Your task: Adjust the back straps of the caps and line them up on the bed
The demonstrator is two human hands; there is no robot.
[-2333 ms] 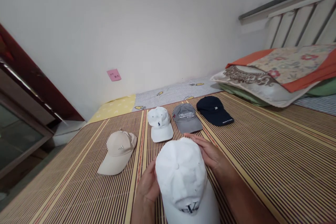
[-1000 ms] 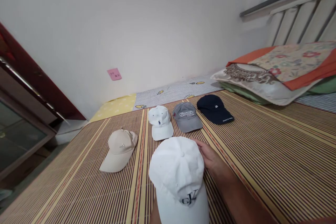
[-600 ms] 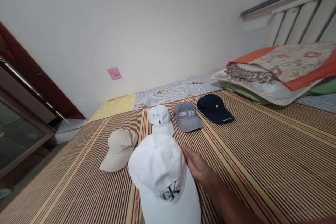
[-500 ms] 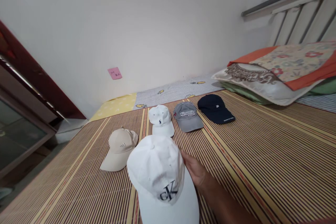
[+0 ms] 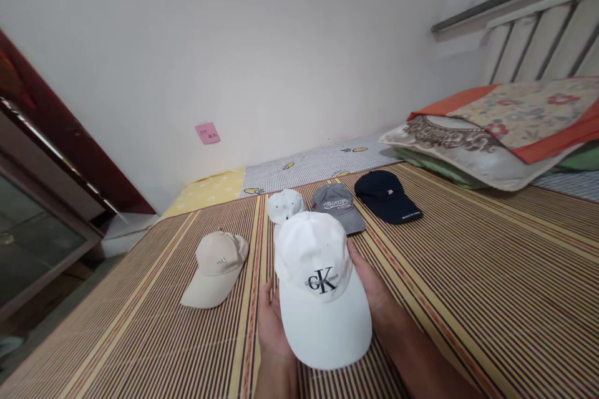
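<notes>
Between my two hands is a white baseball cap [image 5: 322,324] with a dark CK logo, its brim toward me. My left hand [image 5: 274,324] grips its left side, with some fingers hidden behind the cap. On the opposite side, my right hand [image 5: 367,280] holds the edge, fingers partly out of sight. Behind it, a second white cap [image 5: 284,202] is partly covered by the held one. A grey cap [image 5: 334,199] with lettering lies beside that, then a navy cap [image 5: 386,194] to its right. Off to the left rests a beige cap [image 5: 218,265].
A striped woven mat [image 5: 154,330] covers the bed. Pillows with an orange floral cover [image 5: 528,112] lie at the right by the headboard [image 5: 528,37]. A pink note [image 5: 207,133] sticks to the wall. A glass-fronted cabinet [image 5: 42,243] stands at the left.
The CK cap has moved right and away from me, its logo now facing me more squarely. My left hand has come into view on its left side. The held cap now overlaps the white and grey ones.
</notes>
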